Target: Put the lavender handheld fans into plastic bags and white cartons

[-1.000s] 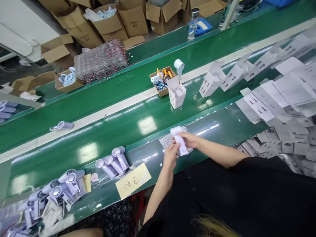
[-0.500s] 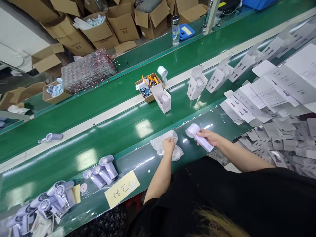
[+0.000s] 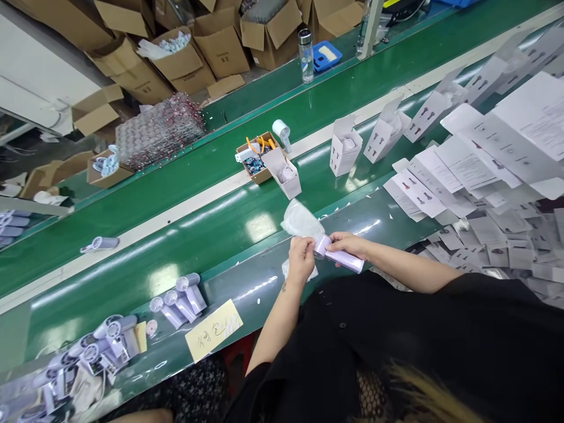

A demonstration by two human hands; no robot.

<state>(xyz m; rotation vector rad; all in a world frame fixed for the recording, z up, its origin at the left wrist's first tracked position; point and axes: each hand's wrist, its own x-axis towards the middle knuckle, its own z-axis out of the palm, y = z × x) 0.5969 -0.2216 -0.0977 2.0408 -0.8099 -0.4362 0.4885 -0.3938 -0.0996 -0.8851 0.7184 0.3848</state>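
My right hand (image 3: 348,247) is closed around a lavender handheld fan (image 3: 346,259), gripping it near the head, with the handle pointing right. My left hand (image 3: 302,258) pinches a thin, whitish plastic bag (image 3: 301,218) close to the fan's head. The bag stands out above my fingers, and the fan's head is partly hidden by the left hand and the bag. More plastic film (image 3: 314,274) lies on the bench under my left hand.
Several lavender fans (image 3: 178,305) lie left of a yellow handwritten card (image 3: 214,330), with a larger pile (image 3: 103,346) beyond. An open white box (image 3: 288,182) stands on the green conveyor (image 3: 211,229) beside a small parts carton (image 3: 259,173). Printed boxes (image 3: 423,191) crowd the right.
My right hand has brought the fan leftward to my left hand. The plastic bag has been lifted from the bench, and the two hands now meet at the fan's head.
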